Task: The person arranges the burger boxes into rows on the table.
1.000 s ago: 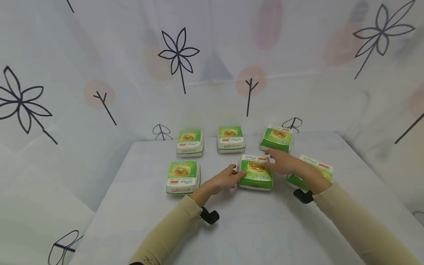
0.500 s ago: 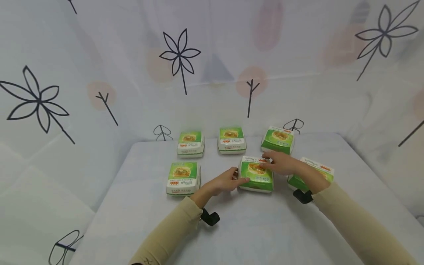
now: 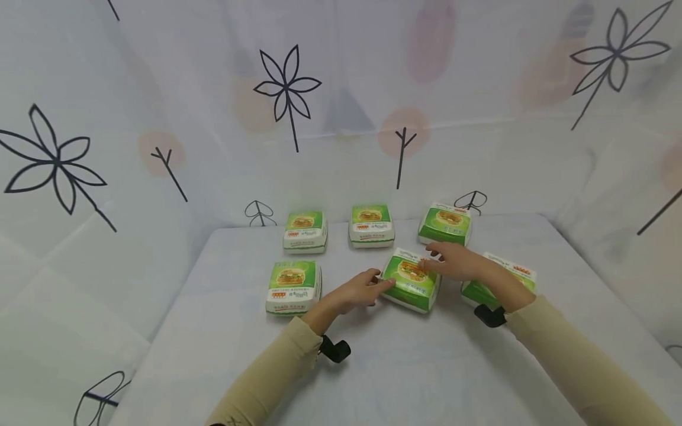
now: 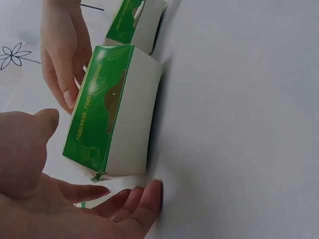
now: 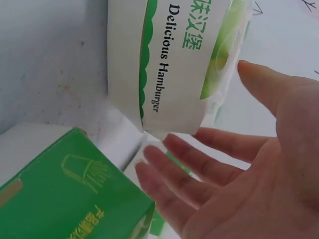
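A green and white hamburger box sits turned at an angle on the white table, between my two hands. My left hand is at its left corner, thumb over the top edge. In the left wrist view that hand's fingers are spread below the end of the box, a small gap showing. From the right, my right hand reaches over the far corner. The right wrist view shows its thumb and extended fingers at the corner of the same box, apparently touching it.
Three similar boxes stand along the back: left, middle and right. Another lies left of my left hand. One more is partly hidden under my right forearm. A patterned cloth hangs behind the table.
The box between my hands has rotated clockwise as seen from above, its near right corner now closer to me. Both hands have stayed nearly in place. The other boxes have not moved.
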Motion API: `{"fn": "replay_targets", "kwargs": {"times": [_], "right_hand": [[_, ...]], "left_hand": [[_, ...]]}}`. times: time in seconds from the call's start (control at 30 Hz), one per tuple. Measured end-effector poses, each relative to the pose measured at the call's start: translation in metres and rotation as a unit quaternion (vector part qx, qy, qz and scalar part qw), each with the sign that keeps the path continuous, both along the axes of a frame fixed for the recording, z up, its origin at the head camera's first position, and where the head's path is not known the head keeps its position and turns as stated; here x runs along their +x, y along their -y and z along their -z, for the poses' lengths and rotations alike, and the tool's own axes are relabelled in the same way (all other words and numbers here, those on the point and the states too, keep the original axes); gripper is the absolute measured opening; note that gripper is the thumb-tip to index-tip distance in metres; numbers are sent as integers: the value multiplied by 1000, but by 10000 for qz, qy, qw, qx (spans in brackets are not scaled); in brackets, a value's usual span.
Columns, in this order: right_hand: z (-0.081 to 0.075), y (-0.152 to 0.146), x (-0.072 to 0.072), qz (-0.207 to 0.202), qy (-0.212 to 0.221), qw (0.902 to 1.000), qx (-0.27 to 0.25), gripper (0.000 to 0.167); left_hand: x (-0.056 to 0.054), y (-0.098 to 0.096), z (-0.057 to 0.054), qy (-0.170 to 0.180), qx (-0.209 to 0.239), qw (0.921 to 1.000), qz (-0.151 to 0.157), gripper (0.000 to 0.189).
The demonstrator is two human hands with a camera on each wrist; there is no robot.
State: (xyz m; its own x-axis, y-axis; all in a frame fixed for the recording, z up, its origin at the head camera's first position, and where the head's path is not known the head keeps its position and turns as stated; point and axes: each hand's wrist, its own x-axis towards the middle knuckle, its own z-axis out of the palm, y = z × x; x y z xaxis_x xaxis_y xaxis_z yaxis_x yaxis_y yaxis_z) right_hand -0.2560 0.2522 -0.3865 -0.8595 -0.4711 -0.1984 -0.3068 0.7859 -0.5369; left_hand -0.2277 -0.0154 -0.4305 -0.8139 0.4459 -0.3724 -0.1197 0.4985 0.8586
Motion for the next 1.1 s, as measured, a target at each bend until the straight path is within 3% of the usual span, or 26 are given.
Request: {"fn": "replay_targets", "kwargs": {"times": [0.13,0.27,0.43,0.6,0.8,1.0,1.1], "right_hand": [[4,-2,-1,-95,64,9999,-25,66],[5,-2,1,-140,63,9999,45,61],[-1,3,4,32,160,9996,215,60],[-10,6,6,188,263,9989,333,67],[-15,6,1,6,174,9994,308,63],[-4,2,-1,174,807,9966,54,63],[-1,2,0,202,875,9960,45,62]], "left_hand": [[0,-3,0,-9,-63,10000,1,66],[-3,-5,0,85,-86,9996,-248,62],[-9,-6,-3,132,-211,9985,-490,57],[-8,-8,-7,161,-232,9979,-590,58],[-8,-11,-8,89,-185,9977,-641,59],[-17,-13,-5,45,12,9976,-692,51],[-20,-11,-3,68,81,9974,-706,51]]}}
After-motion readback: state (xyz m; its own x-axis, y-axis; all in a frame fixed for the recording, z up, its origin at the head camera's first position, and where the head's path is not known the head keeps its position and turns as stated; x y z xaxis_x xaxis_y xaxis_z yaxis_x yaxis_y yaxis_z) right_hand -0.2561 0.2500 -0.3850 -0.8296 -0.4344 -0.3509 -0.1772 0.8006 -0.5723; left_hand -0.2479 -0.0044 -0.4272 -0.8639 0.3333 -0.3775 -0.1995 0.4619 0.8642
